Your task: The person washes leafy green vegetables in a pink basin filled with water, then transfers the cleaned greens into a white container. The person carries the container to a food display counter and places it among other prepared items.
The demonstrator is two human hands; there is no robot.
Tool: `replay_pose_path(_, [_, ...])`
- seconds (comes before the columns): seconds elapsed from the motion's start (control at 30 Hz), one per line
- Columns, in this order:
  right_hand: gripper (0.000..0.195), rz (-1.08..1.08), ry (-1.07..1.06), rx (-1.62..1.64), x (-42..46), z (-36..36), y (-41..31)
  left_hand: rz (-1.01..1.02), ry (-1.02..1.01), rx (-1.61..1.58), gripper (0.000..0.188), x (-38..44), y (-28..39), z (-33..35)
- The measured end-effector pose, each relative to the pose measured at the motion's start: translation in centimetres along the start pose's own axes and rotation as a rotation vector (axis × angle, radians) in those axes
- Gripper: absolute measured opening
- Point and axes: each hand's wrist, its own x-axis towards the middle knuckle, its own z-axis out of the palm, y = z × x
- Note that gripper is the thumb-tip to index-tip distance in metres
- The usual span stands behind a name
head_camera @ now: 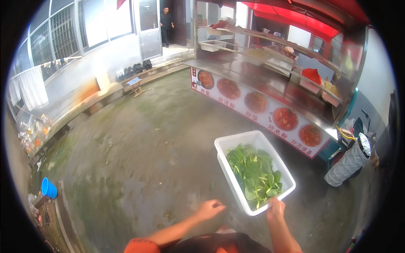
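A deep white plastic tub [225,167] with leafy greens [253,170] inside hangs tilted before me, over the concrete yard. My right hand [276,208] grips its near rim, with the thumb by the greens. To the left of the tub, my left hand [211,209] is apart from it, its fingers loosely curled; whether it holds anything small cannot be told.
A metal food cart [253,79] with picture panels and food trays stands beyond the tub. At right is a scooter with a quilted cover [346,166]. A blue bucket [49,188], a small folding stool [136,85] and plastic bottles [34,132] lie left. A person [165,27] stands in the doorway.
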Motion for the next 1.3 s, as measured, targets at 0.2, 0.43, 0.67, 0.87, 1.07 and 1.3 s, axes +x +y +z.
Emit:
replay_pose_path(0.2, [0.01,0.065,0.017,-0.018,13.0,10.4,1.5,0.027,-0.086,-0.442,0.035,17.5,2.0,-0.2])
replay_pose_path(0.43, [0.013,0.114,-0.02,-0.045,26.9,27.0,1.4,-0.08,0.21,-0.532,0.028,34.4,9.1,-6.9])
replay_pose_path(0.67, [0.013,0.084,-0.166,-0.021,36.0,40.9,2.1,-0.035,0.329,-0.556,0.022,48.4,10.2,-16.7])
replay_pose_path(0.87, [0.01,0.079,-0.234,0.079,45.1,50.3,0.3,-0.046,0.211,-0.51,0.026,62.8,10.1,-27.5])
replay_pose_path(1.07, [0.039,0.003,-0.187,0.161,54.3,55.8,-5.4,-0.017,0.133,-0.57,0.028,74.4,11.6,-35.1])
replay_pose_path(1.3, [0.018,-0.028,-0.286,0.074,65.3,63.9,-7.7,0.106,0.042,-0.534,0.022,88.3,14.1,-40.5])
